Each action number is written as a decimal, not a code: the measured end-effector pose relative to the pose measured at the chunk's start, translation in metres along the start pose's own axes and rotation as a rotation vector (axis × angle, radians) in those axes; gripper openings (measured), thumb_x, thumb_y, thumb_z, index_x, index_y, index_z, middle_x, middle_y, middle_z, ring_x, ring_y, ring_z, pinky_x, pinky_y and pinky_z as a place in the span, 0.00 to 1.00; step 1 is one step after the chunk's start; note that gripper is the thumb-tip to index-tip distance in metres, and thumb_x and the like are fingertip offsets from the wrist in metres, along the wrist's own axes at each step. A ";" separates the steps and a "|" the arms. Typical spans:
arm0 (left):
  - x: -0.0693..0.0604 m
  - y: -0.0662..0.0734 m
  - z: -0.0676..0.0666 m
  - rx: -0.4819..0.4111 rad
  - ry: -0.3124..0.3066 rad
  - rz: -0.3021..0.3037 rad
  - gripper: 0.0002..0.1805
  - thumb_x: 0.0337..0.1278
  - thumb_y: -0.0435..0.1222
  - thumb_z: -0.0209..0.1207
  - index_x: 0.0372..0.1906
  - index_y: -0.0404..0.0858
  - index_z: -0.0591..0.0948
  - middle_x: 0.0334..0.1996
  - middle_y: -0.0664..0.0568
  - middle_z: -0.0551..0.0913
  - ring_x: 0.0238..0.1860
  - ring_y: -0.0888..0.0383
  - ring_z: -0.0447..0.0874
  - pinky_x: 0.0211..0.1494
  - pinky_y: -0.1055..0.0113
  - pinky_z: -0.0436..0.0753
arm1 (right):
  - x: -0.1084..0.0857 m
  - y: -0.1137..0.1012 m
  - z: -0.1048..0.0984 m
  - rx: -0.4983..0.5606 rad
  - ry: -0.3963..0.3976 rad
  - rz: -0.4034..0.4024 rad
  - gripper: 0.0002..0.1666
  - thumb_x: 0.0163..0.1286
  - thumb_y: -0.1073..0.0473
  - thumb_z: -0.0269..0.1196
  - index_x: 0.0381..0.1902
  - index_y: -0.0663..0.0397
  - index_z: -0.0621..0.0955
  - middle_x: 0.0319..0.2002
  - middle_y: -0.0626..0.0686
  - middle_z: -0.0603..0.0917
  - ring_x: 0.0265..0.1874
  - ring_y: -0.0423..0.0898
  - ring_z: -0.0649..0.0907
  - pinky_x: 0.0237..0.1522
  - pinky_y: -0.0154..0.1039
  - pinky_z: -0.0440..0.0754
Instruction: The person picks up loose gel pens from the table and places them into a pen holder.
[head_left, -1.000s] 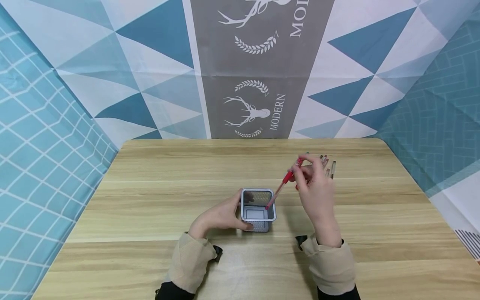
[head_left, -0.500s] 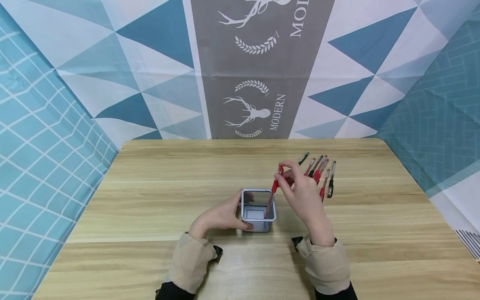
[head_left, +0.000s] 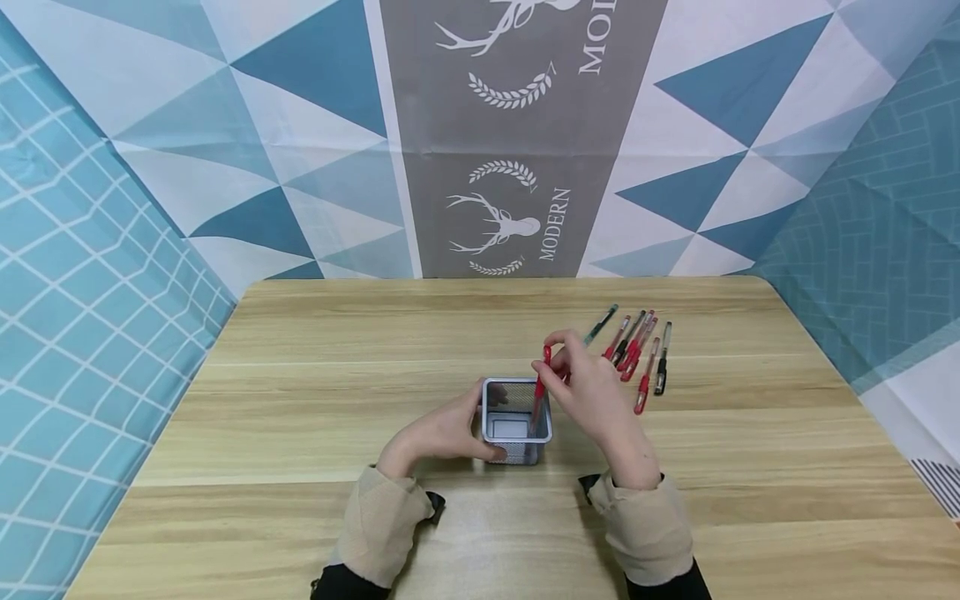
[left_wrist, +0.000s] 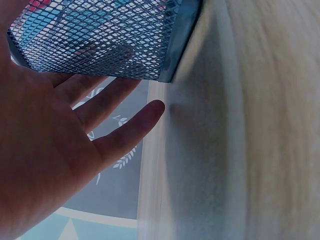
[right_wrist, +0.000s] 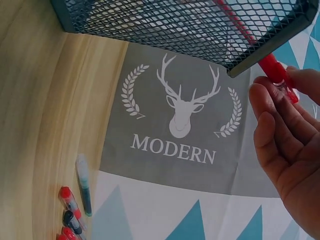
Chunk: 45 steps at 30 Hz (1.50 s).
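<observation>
Gripping mesh cup [head_left: 525,440] — red pen [head_left: 539,390], partway in

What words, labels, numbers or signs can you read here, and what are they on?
"MODERN": white capitals on the backdrop's grey panel, beside a printed deer head.
"MO…": higher on the same panel in the head view, cut off by the picture's edge.
Any print on the red pen or the loose pens: too small to read.
Mesh basket: no writing visible.
No numbers can be made out.
</observation>
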<state>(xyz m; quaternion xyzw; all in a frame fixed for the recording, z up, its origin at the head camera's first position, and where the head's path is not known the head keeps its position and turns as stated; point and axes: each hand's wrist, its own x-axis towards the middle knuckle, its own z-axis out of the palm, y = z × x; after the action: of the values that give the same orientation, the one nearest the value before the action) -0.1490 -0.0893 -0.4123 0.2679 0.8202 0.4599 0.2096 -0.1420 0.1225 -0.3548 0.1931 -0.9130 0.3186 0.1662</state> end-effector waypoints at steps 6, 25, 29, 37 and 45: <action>-0.001 0.000 0.000 -0.011 -0.003 -0.004 0.43 0.32 0.36 0.70 0.59 0.43 0.59 0.49 0.47 0.75 0.50 0.54 0.74 0.56 0.60 0.70 | -0.001 0.001 0.003 -0.010 -0.029 -0.012 0.16 0.60 0.56 0.62 0.43 0.54 0.70 0.21 0.44 0.78 0.16 0.34 0.71 0.19 0.30 0.71; 0.002 -0.001 0.001 -0.017 -0.012 0.010 0.43 0.33 0.35 0.70 0.58 0.44 0.59 0.50 0.46 0.74 0.51 0.52 0.73 0.56 0.61 0.70 | 0.000 0.003 0.010 -0.019 -0.072 -0.029 0.13 0.61 0.60 0.61 0.43 0.56 0.72 0.20 0.45 0.75 0.15 0.35 0.70 0.17 0.28 0.70; 0.002 0.000 0.001 -0.017 -0.013 0.012 0.43 0.32 0.34 0.70 0.58 0.43 0.59 0.50 0.46 0.74 0.51 0.52 0.73 0.56 0.61 0.69 | 0.000 0.004 0.009 -0.023 -0.072 -0.018 0.13 0.61 0.60 0.61 0.43 0.56 0.72 0.19 0.45 0.74 0.14 0.35 0.68 0.17 0.29 0.69; 0.001 -0.001 0.000 -0.024 -0.013 0.007 0.45 0.32 0.35 0.70 0.60 0.44 0.58 0.51 0.45 0.74 0.52 0.52 0.73 0.56 0.60 0.70 | 0.002 0.004 0.005 -0.002 -0.111 0.014 0.14 0.61 0.60 0.61 0.43 0.57 0.72 0.20 0.46 0.74 0.14 0.36 0.69 0.17 0.29 0.69; 0.001 -0.002 0.001 -0.017 -0.008 0.006 0.46 0.32 0.35 0.70 0.62 0.45 0.57 0.51 0.46 0.74 0.52 0.52 0.72 0.57 0.60 0.69 | 0.002 0.004 0.004 0.003 -0.132 0.024 0.14 0.61 0.60 0.61 0.43 0.58 0.72 0.20 0.46 0.75 0.15 0.36 0.69 0.17 0.30 0.70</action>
<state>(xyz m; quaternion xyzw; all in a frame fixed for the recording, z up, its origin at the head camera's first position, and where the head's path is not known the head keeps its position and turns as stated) -0.1500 -0.0893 -0.4146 0.2701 0.8146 0.4667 0.2138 -0.1464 0.1223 -0.3594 0.2029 -0.9237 0.3085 0.1017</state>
